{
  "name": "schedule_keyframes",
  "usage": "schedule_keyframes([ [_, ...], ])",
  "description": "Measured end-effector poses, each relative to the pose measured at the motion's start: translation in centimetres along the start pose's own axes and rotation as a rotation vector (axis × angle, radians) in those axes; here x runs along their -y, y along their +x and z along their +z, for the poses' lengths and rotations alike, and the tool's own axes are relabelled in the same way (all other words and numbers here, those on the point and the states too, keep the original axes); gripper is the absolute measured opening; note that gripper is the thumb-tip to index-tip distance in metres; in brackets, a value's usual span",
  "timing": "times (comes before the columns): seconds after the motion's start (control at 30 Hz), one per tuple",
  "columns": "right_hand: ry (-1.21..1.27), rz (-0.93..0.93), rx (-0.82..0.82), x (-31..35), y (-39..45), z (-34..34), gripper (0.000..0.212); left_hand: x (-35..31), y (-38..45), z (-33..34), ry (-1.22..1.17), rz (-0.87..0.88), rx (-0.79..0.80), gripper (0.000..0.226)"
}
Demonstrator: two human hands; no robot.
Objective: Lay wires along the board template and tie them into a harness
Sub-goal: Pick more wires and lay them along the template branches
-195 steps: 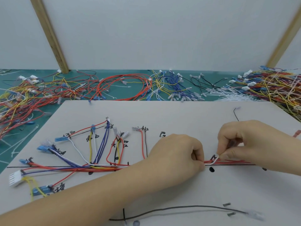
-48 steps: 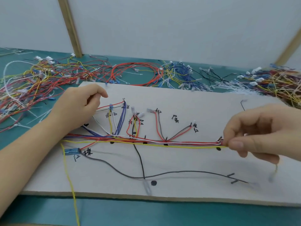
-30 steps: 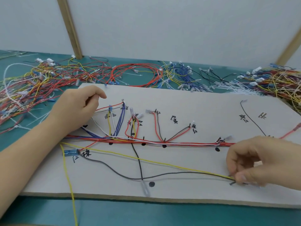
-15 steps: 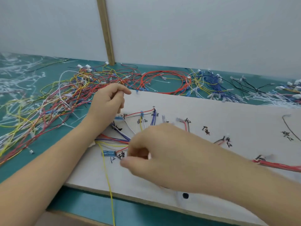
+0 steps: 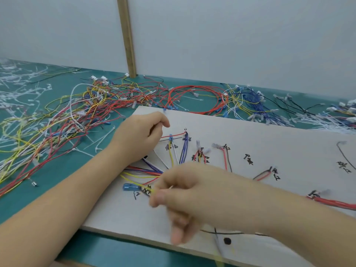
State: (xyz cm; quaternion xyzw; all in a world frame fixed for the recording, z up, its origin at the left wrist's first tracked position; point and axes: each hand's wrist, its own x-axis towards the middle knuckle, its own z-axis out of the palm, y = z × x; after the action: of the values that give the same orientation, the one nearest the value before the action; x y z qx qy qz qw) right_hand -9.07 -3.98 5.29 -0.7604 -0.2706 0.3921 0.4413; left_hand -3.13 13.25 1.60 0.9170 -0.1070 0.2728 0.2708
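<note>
Pinching a thin yellow wire (image 5: 140,176) between thumb and fingertips, the right hand (image 5: 185,197) hangs blurred over the left end of the pale grey board template (image 5: 269,135), beside a blue terminal sleeve (image 5: 132,187). The left hand (image 5: 140,137), fingers curled, presses down on the fanned red, blue and white wire bundle (image 5: 152,168); whether it pinches any strand I cannot tell. A sharp tug on the yellow wire could drag laid branches off their inked marks, or snag loose wires (image 5: 57,120) heaped on the teal tabletop (image 5: 23,205).
</note>
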Motion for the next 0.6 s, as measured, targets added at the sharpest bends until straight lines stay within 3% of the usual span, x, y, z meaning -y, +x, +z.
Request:
schedule_keyframes([
  [0.2,0.047,-0.007,-0.076,-0.1,-7.9,-5.3,0.014,-0.3,-0.1,-0.1,0.078,0.034,0.053,0.027],
  [0.4,-0.277,-0.02,-0.439,-1.9,-12.8,-9.1,0.063,-1.3,0.0,-0.1,0.144,0.033,0.096,0.029],
  [0.5,-0.337,0.047,-0.461,-3.2,-12.4,-9.9,0.068,-3.3,0.0,-0.2,-0.012,0.016,0.102,0.029],
  [0.6,-0.276,0.082,-0.45,-4.2,-11.6,-11.1,0.068,-7.0,-0.2,0.3,-0.274,0.09,0.333,0.023],
])
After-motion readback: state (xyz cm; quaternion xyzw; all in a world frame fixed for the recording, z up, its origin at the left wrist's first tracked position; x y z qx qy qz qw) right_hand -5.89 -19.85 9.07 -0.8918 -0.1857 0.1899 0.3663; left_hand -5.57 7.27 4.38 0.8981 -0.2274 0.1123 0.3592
